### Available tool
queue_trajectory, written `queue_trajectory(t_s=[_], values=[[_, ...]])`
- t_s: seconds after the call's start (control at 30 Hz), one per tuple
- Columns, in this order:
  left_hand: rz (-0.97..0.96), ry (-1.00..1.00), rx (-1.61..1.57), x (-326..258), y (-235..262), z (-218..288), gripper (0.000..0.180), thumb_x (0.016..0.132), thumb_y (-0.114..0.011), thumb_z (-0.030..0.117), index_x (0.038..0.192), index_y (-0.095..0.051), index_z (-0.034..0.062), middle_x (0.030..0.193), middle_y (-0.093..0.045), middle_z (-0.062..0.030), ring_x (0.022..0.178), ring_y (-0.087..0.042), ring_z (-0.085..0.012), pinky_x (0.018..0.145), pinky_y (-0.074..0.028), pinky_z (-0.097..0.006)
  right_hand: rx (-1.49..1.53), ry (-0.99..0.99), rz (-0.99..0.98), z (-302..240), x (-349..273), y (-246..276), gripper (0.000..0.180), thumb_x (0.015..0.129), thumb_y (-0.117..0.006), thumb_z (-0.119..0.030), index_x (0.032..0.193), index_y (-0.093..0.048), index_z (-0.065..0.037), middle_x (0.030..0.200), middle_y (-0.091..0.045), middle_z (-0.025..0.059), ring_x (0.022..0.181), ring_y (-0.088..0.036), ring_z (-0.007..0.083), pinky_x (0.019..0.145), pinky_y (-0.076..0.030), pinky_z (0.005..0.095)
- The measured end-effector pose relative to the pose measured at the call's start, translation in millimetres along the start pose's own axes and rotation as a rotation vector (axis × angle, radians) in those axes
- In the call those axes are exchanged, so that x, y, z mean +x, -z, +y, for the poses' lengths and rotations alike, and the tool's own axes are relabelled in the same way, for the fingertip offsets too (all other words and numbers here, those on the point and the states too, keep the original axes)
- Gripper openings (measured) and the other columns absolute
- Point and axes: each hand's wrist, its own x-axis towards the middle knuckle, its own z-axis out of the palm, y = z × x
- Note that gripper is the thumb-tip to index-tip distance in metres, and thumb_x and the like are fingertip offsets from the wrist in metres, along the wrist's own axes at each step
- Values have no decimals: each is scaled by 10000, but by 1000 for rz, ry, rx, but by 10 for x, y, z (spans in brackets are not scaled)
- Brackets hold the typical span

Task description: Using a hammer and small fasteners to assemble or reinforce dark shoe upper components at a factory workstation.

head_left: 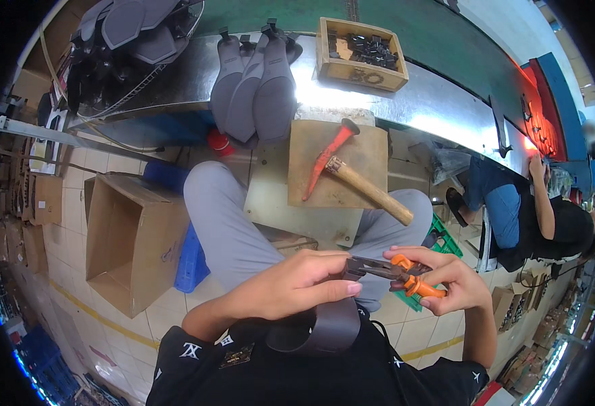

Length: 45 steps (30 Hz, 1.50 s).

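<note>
Orange-handled pliers (pixel 416 284) are gripped in my right hand (pixel 454 281), fingers wrapped around the handles. Their metal jaws point left, at a small dark end beside my left fingertips. My left hand (pixel 311 281) is closed, thumb and fingers pinching a dark grey shoe sole (pixel 338 328) that curves down against my black shirt. The fingers cover part of the sole, so I cannot tell whether the jaws clamp its end. Beyond my hands, a hammer (pixel 365 186) with a wooden handle and red-orange head lies across a tan square block (pixel 304 145).
Several grey soles (pixel 273 95) with small black heels lean at the bench edge (pixel 439 101). A wooden box (pixel 361 78) of small black pieces stands beside them. A bagged pile of soles (pixel 135 27) sits far left. Below are a cardboard box (pixel 118 237) and green crate (pixel 444 237). A person (pixel 541 210) sits at right.
</note>
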Motion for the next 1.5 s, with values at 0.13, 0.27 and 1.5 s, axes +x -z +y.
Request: queue_trajectory(t_s=[0.13,0.27,1.5], values=[[-8,-35,7,5,-1,-64,339,998,-551,288,1002,-644,-38,910,-605,-108,873,-586,-214,781,-444,-312,-100,35,-13,-25,-21,31,370,672,-694,-105,1007,-731,47,1433,-475,267,1309,-495,413,1080,-383,466],[-24,-18,8,-2,3,-94,337,998,-551,290,1000,-647,-33,907,-610,-102,869,-587,-210,779,-445,-316,-50,-17,3,-73,-39,21,351,668,-699,-117,981,-738,36,1448,-460,269,1311,-489,416,1082,-377,468],[32,-180,144,0,-77,-125,283,971,-578,235,946,-617,-45,858,-538,-142,787,-550,-293,696,-423,-368,81,-83,193,-71,-157,-176,335,825,-663,-324,911,-730,-7,1426,-478,222,1312,-447,352,1112,-279,484]])
